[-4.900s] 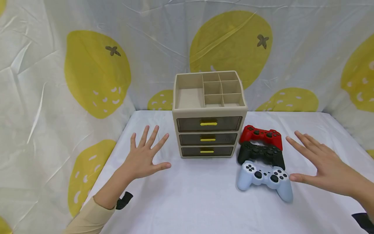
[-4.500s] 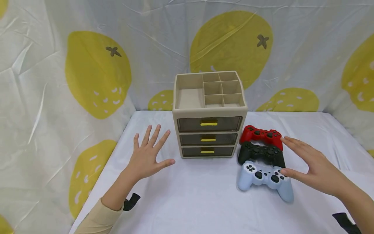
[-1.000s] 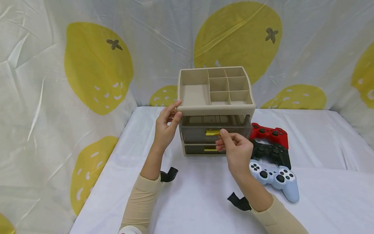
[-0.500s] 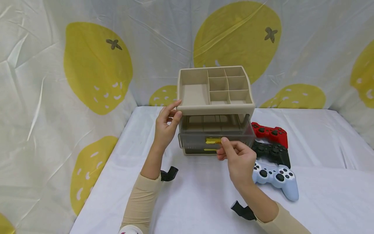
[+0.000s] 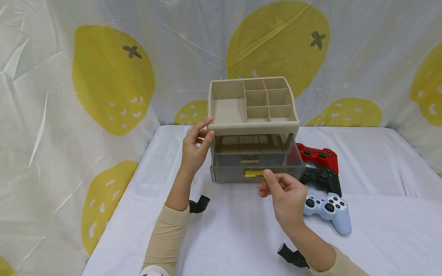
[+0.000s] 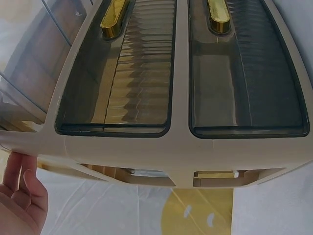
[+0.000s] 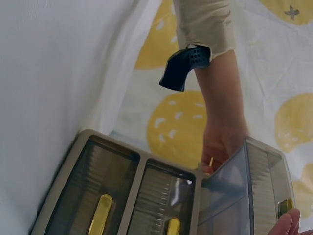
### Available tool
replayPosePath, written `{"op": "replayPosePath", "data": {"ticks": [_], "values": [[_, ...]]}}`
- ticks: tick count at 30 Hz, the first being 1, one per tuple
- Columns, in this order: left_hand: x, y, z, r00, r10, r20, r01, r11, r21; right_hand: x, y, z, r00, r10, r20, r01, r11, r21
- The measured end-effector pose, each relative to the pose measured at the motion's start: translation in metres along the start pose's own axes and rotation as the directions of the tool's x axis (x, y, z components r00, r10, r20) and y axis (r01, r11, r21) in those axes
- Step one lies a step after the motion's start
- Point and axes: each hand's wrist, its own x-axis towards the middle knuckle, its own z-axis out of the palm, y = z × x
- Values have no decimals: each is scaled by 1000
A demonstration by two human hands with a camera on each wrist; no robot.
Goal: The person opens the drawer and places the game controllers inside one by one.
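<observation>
A beige desktop drawer organizer (image 5: pixel 253 129) stands on the white table, its top split into compartments. Its top drawer (image 5: pixel 228 175), of smoky clear plastic, is pulled far out, and I see no contents through it. My right hand (image 5: pixel 286 197) pinches the right end of that drawer's yellow handle (image 5: pixel 253 173) between thumb and fingers. My left hand (image 5: pixel 194 151) grips the organizer's upper left front corner; in the left wrist view its fingertips (image 6: pixel 13 164) touch the side wall. The lower drawers (image 6: pixel 215 88) are closed, and the pulled drawer partly hides them in the head view.
To the right, a red game controller (image 5: pixel 322 157), a black one (image 5: pixel 324 180) and a light blue one (image 5: pixel 329 211) lie in a column; my right hand overlaps the blue one. Lemon-print cloth (image 5: pixel 193 50) hangs behind and at the sides.
The right hand has drawn the top drawer farther toward me and downward in view. The left hand stays at the organizer's corner. Seconds earlier both hands were spread apart and the drawer was closed.
</observation>
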Motion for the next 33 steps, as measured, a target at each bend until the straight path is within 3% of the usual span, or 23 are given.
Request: {"op": "replayPosePath", "data": {"ticks": [12, 33], "values": [[1, -4, -2, 1000, 10, 10, -10, 1000, -18, -13, -7, -4, 999, 30, 15, -31, 998, 52], [2, -5, -2, 1000, 22, -12, -22, 999, -33, -25, -9, -12, 997, 57, 43, -57, 998, -2]]}}
